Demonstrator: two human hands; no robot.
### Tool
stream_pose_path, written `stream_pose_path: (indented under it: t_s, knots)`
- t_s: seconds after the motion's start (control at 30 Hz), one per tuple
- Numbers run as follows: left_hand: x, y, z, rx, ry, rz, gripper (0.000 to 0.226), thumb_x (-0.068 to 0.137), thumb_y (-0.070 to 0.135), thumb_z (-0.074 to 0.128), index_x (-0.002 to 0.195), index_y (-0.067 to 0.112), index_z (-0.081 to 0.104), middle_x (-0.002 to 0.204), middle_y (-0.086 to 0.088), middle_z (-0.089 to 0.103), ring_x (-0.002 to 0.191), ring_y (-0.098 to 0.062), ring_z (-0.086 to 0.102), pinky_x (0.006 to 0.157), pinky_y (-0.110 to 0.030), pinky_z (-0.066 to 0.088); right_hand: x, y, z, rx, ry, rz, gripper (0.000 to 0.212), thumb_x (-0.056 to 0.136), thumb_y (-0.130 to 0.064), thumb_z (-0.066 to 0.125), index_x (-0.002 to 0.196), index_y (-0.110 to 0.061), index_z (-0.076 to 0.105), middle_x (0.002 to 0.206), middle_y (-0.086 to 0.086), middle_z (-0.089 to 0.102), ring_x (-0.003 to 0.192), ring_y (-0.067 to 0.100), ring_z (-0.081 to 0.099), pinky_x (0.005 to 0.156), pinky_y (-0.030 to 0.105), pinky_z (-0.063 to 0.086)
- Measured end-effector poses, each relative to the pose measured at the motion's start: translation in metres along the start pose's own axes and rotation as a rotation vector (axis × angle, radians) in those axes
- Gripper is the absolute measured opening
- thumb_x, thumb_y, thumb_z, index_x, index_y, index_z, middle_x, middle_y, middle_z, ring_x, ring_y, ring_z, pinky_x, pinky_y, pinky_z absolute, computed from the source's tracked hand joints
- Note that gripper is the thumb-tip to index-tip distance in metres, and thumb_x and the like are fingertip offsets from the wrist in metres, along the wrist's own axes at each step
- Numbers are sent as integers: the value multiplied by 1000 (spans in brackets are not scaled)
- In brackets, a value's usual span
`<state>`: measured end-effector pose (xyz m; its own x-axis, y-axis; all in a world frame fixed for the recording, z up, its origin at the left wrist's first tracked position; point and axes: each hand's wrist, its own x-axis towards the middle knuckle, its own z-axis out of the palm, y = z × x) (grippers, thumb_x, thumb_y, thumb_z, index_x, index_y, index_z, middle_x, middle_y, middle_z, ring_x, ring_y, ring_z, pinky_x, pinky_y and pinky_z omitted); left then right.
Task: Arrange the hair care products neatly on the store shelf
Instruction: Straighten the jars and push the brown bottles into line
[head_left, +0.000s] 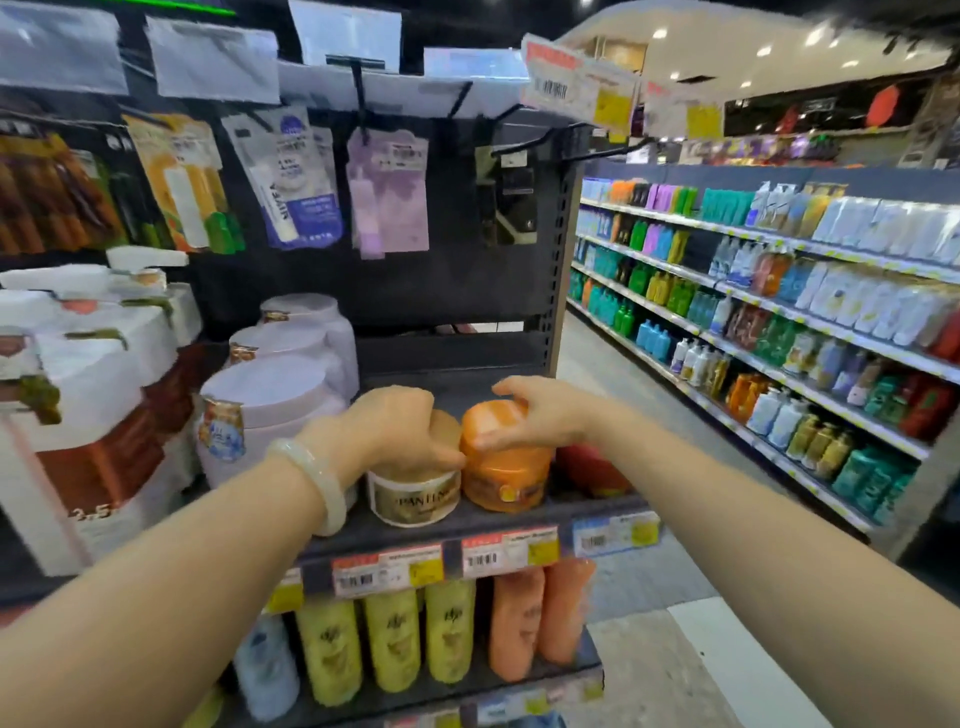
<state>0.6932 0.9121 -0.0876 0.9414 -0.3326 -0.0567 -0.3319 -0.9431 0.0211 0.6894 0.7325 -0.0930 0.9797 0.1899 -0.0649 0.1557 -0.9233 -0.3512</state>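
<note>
Two bare forearms reaching to the shelf (415, 525), left hand (400, 431) gripping the gold jar (415, 488) lid, right hand (540, 410) clasping the orange jar (504, 467), jars touching near the shelf's front edge.

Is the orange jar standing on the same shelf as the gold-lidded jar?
Yes, the orange jar stands right beside the gold-lidded jar on the same dark shelf, with the right hand on the orange one.

Retail shop aisle, long shelves (779, 332) packed with coloured shampoo bottles (654, 283), barcode price tags (480, 558) on shelf edges, hanging sachets (291, 182) on pegs
</note>
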Motion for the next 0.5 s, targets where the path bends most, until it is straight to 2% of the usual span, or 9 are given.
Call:
stream_pose_path:
  t_s: [0.07, 0.2, 0.37, 0.5]
  knots:
    - [-1, 2, -2, -15, -9, -7, 61, 65, 61, 63, 107, 18, 55, 106, -3, 62, 86, -20, 55, 75, -33, 50, -2, 1, -3, -51, -7, -21, 83, 74, -59, 63, 140, -17, 37, 147, 4, 38, 132, 23, 39, 104, 33, 34]
    - [-5, 2, -1, -85, -32, -40, 60, 66, 54, 65, 114, 19, 51, 109, -1, 60, 93, -21, 56, 80, -34, 50, -6, 0, -7, -85, -16, -55, 73, 76, -56, 62, 133, -14, 45, 136, 6, 47, 120, 24, 48, 96, 36, 42]
    - [-10, 2, 2, -104, -22, -62, 62, 67, 49, 66, 118, 20, 47, 114, -2, 59, 97, -21, 56, 85, -36, 50, -7, 3, -6, -78, -32, -60, 73, 76, -59, 59, 134, -18, 41, 137, 5, 45, 120, 24, 47, 92, 36, 42]
    - [-15, 2, 4, -117, -21, -68, 78, 69, 53, 67, 132, 20, 36, 133, -3, 49, 113, -22, 51, 93, -35, 47, -14, 16, -12, -1, -29, -72, 80, 79, -59, 58, 143, -20, 30, 150, 0, 33, 135, 22, 35, 106, 36, 33]
